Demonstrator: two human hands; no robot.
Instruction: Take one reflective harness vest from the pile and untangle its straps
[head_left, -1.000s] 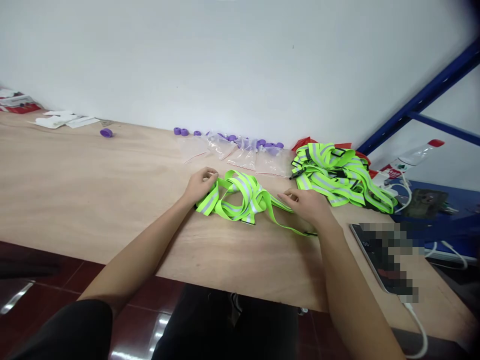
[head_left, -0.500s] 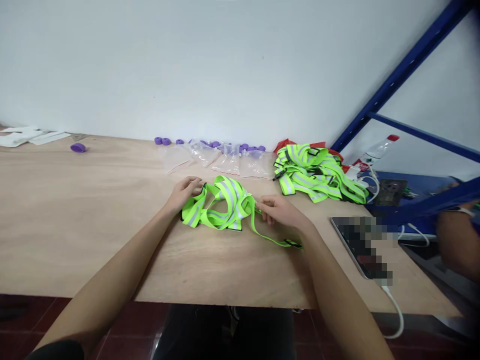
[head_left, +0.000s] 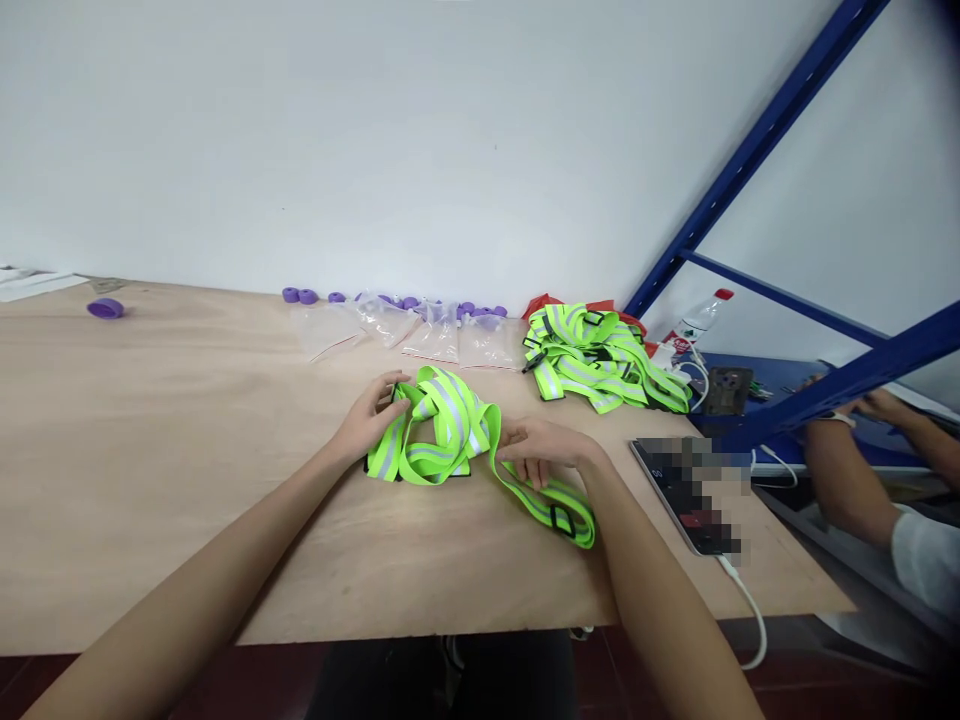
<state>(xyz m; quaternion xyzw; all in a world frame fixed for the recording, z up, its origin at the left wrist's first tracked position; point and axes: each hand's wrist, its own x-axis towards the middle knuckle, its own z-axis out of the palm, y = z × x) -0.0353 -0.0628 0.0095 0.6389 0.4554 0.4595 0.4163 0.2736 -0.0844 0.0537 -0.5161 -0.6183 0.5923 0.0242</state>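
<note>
The strap (head_left: 454, 412) lies in loose loops mid-tabletop (head_left: 225, 450), between the hands. The left hand (head_left: 367, 418) has a narrow grip, a loop at the strap's left end between thumb and fingers. The right hand (head_left: 545, 442) curls at the strap's right part; whether its grip has hold of anything I cannot tell. Farther back, clear bags (head_left: 433, 338) lie in a row, their contents too faint to make out, purple pieces (head_left: 302, 296) behind. Far right are heaped straps (head_left: 581, 350) and a red-capped bottle (head_left: 697, 318), its fill unclear.
</note>
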